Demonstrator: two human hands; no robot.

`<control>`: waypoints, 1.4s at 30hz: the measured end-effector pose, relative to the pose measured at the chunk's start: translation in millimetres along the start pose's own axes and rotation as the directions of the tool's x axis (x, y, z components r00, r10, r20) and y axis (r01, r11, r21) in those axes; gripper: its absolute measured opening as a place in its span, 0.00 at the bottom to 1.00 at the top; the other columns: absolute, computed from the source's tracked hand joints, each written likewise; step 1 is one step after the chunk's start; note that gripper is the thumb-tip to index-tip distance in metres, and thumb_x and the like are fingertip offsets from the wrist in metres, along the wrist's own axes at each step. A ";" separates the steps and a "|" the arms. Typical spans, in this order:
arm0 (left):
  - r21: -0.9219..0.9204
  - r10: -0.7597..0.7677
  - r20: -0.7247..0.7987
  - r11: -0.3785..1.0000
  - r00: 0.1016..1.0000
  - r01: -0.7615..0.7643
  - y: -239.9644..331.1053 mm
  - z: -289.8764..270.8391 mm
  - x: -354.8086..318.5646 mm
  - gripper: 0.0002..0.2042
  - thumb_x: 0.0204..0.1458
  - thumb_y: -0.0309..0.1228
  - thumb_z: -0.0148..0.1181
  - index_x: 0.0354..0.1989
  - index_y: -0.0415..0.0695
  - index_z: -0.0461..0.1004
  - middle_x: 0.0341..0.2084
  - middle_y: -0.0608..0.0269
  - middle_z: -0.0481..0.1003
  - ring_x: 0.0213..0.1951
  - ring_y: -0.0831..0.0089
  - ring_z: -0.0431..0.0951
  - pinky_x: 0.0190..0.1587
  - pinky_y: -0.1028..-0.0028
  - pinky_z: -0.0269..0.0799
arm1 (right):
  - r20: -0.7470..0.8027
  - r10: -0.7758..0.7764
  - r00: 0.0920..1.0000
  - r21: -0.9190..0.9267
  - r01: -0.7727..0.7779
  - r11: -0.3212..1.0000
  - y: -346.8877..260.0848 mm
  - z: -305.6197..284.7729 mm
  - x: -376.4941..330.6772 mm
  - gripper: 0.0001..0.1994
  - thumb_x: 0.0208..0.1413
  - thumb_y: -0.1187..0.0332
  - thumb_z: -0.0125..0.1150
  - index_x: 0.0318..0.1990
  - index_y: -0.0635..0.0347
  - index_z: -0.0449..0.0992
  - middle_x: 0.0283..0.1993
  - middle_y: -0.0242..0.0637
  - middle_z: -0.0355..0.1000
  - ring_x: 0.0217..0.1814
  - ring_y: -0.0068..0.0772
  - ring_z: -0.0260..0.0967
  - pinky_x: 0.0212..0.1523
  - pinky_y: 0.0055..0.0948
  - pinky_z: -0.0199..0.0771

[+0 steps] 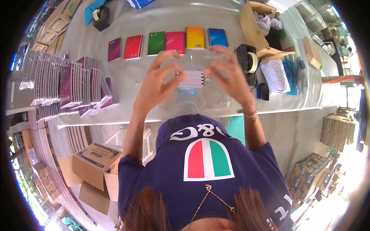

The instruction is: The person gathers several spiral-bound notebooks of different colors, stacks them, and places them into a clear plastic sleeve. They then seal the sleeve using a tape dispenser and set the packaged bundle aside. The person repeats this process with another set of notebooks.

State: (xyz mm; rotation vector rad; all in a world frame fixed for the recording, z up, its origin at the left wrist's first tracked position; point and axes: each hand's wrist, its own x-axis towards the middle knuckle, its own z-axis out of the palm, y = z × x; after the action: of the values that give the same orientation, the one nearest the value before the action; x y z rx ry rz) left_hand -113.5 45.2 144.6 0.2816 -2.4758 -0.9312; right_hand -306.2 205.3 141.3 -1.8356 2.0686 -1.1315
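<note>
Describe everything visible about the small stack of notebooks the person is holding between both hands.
The stack of notebooks is a small pile of spiral-bound pads lying flat on one another, seen edge-on: white page edges with dark bands between, wire binding at the right end. It is held above the table, inside or against a clear plastic bag that blurs its outline. The left hand grips its left end and the right hand its right end, fingers curled around it. Cover colours cannot be told.

notebooks in row (165, 43): 6 | tape dispensers (246, 61): 2 | hands (156, 86): 2
</note>
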 end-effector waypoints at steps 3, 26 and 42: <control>-0.026 -0.121 -0.109 0.993 0.987 0.119 11.3 3.1 19.0 0.09 0.46 0.28 0.66 0.37 0.45 0.77 0.48 0.58 0.70 0.55 0.57 0.68 0.56 0.60 0.63 | -0.122 0.044 0.992 -0.029 -0.047 0.998 -10.8 -7.9 15.5 0.08 0.49 0.66 0.66 0.37 0.55 0.79 0.56 0.43 0.65 0.59 0.46 0.61 0.55 0.39 0.64; -0.091 -0.211 0.327 0.963 0.921 0.252 -25.6 25.6 -10.5 0.08 0.41 0.26 0.69 0.31 0.43 0.79 0.52 0.58 0.69 0.54 0.58 0.71 0.56 0.64 0.68 | -0.098 0.019 0.995 -0.159 -0.034 0.987 4.3 69.3 -19.0 0.05 0.44 0.66 0.71 0.25 0.54 0.81 0.60 0.33 0.65 0.65 0.43 0.54 0.65 0.47 0.46; -0.398 -0.365 -0.313 0.889 0.877 0.227 -61.8 99.0 -89.6 0.37 0.37 0.32 0.77 0.58 0.45 0.64 0.52 0.57 0.65 0.53 0.63 0.69 0.55 0.63 0.67 | -0.154 0.345 0.926 0.083 -0.336 0.938 33.6 79.4 -103.5 0.35 0.44 0.67 0.71 0.63 0.55 0.64 0.62 0.46 0.61 0.66 0.47 0.55 0.66 0.43 0.54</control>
State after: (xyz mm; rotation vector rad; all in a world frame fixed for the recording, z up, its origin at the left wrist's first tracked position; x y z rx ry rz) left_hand -84.1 86.1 6.5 0.6726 -1.8967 -1.2882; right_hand -262.9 263.7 27.9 -1.3224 2.3041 -1.2620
